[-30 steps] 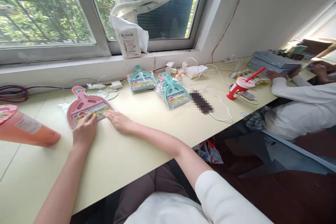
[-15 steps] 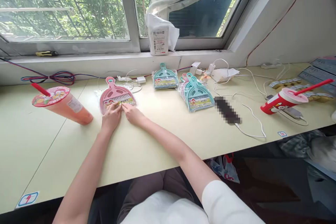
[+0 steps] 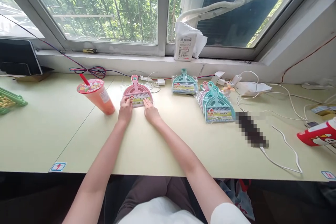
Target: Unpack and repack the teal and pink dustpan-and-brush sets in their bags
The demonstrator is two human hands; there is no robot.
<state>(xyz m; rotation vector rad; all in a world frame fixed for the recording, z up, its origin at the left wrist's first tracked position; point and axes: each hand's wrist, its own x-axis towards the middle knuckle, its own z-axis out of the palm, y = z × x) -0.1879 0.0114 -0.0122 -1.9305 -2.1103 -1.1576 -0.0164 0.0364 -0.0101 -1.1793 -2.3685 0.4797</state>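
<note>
A pink mini dustpan and brush set (image 3: 137, 92) in a clear wrapper lies on the table, handle pointing to the window. My left hand (image 3: 125, 110) touches its lower left edge, fingers stretched forward. On its lower right part, by the printed label, lie the extended fingers of my right hand (image 3: 151, 110). Some fingertips are too small to make out. Farther right, a wrapped teal dustpan set (image 3: 184, 83) lies alone near the wall. A teal dustpan set (image 3: 218, 106) tops an overlapping pile of wrapped teal and pink ones.
A tall pink drink cup (image 3: 98, 96) with a red straw stands left of my hands. Rightward are a blurred-out dark object (image 3: 252, 129) with a white cable (image 3: 283, 162) and a red cup (image 3: 316, 134). A green basket (image 3: 12, 99) sits far left. Coiled wires (image 3: 90, 71) lie along the wall.
My hands were together at the pink set's lower edge; now they are apart, one at each side of it. The view has swung left, bringing the green basket into sight.
</note>
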